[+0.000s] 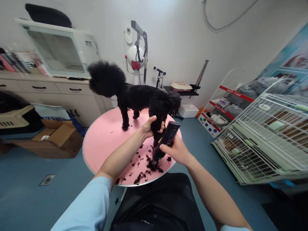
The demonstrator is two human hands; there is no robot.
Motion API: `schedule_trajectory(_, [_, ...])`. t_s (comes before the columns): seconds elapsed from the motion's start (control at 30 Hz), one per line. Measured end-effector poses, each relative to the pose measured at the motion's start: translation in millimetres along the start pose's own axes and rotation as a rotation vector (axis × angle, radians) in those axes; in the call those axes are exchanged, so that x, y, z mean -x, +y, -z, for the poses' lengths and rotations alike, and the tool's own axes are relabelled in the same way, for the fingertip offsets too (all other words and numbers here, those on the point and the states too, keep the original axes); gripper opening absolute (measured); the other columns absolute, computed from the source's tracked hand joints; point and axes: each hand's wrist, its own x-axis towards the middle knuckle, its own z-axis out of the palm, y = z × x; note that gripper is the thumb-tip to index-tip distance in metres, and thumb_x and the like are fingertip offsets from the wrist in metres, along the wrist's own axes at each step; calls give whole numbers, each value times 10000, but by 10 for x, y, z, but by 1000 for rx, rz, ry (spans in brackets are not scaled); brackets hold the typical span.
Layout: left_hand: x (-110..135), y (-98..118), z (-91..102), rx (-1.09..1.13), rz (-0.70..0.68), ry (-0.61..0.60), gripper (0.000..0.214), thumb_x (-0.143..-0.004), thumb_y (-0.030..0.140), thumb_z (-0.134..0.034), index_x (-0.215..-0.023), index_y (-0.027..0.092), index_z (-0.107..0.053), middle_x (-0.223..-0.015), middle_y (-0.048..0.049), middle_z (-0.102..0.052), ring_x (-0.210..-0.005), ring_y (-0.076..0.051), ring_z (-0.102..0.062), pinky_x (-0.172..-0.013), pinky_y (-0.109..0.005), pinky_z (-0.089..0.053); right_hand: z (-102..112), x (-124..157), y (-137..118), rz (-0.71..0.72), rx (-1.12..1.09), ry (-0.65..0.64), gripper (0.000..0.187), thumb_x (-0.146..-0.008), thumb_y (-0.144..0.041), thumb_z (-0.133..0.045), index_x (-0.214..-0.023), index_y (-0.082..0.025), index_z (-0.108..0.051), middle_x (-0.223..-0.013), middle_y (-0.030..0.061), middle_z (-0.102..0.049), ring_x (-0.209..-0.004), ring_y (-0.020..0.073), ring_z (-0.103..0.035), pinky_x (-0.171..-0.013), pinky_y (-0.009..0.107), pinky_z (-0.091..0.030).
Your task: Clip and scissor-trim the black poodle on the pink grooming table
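Note:
A black curly dog [134, 93] stands on a round pink table [103, 141], head to the left. My left hand [150, 126] is closed around the dog's hind leg. My right hand [176, 149] grips a dark hair clipper [166, 141], its blade end pointing down against the lower part of that leg. Clumps of cut black fur [146, 166] lie scattered on the table near its front edge.
A white wire cage [264, 138] stands on the right. Open cardboard boxes [55, 138] sit on the blue floor at left, below a drawer counter [48, 88] with a white cabinet. A dryer stand [138, 54] and a small black table are behind the dog. A floor drain [47, 179] is at left.

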Motion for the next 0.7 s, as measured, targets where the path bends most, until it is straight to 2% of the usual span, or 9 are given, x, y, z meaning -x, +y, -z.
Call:
schedule_trajectory(0.07, [21, -18, -25, 17, -14, 3, 249, -813, 367, -609, -742, 134, -560, -606, -14, -493, -509, -117, -495, -420, -211, -372, 61, -93, -16, 35, -94, 114, 227, -752, -212, -650, -979, -206, -647, -860, 28, -702, -813, 218, -690, -772, 379, -586])
schedule_trajectory(0.13, [44, -32, -50, 44, -59, 19, 232, -823, 349, -567, -734, 136, -548, -630, -25, -483, -520, -121, -489, -418, -213, -372, 82, -142, 8, 66, -155, 149, 126, -752, -211, -645, -878, -208, -657, -829, 25, -704, -823, 215, -696, -782, 371, -588])
schedule_trajectory(0.27, [114, -41, -69, 120, -141, 67, 189, -831, 297, -501, -728, 140, -524, -656, -33, -460, -538, -121, -470, -447, -223, -402, 27, -10, 177, 61, -141, -82, 234, -680, -178, -711, -907, -211, -669, -855, 21, -717, -787, 200, -692, -733, 337, -589])
schedule_trajectory(0.3, [132, -44, -64, 134, -151, 87, 177, -833, 281, -491, -721, 146, -513, -651, -29, -448, -535, -119, -462, -449, -223, -403, 29, 18, 228, 54, -150, -94, 228, -679, -180, -711, -900, -212, -668, -846, 18, -719, -755, 191, -687, -711, 327, -586])
schedule_trajectory(0.33, [149, -52, -56, 147, -164, 110, 170, -835, 269, -482, -713, 151, -500, -643, -25, -437, -529, -118, -457, -448, -222, -403, 45, 21, 274, 55, -179, -45, 200, -689, -195, -703, -884, -214, -662, -827, 14, -720, -719, 180, -678, -686, 317, -581])
schedule_trajectory(0.43, [179, -98, -33, 226, -235, 159, 181, -851, 260, -456, -694, 170, -454, -623, -11, -413, -516, -110, -453, -451, -217, -413, 135, -122, 353, 123, -325, 327, 129, -724, -285, -677, -829, -222, -636, -788, 6, -714, -650, 155, -642, -633, 292, -560])
schedule_trajectory(0.5, [188, -135, -31, 313, -290, 179, 205, -870, 273, -441, -688, 180, -423, -604, 4, -396, -503, -97, -451, -456, -203, -422, 149, -239, 357, 154, -352, 472, 149, -705, -307, -692, -812, -225, -628, -774, 1, -704, -648, 151, -630, -624, 281, -549])
schedule_trajectory(0.57, [198, -160, -45, 402, -319, 209, 231, -895, 297, -422, -693, 183, -408, -583, 17, -387, -489, -84, -452, -458, -181, -429, 81, -264, 346, 150, -307, 441, 151, -667, -270, -709, -787, -224, -630, -749, -6, -688, -648, 153, -624, -614, 275, -540])
schedule_trajectory(0.7, [254, -178, -106, 541, -290, 230, 277, -935, 351, -399, -719, 178, -420, -567, 21, -413, -482, -73, -478, -477, -157, -456, -134, -77, 360, 124, -246, 228, 205, -625, -203, -710, -815, -227, -639, -747, -9, -680, -580, 143, -593, -527, 259, -502])
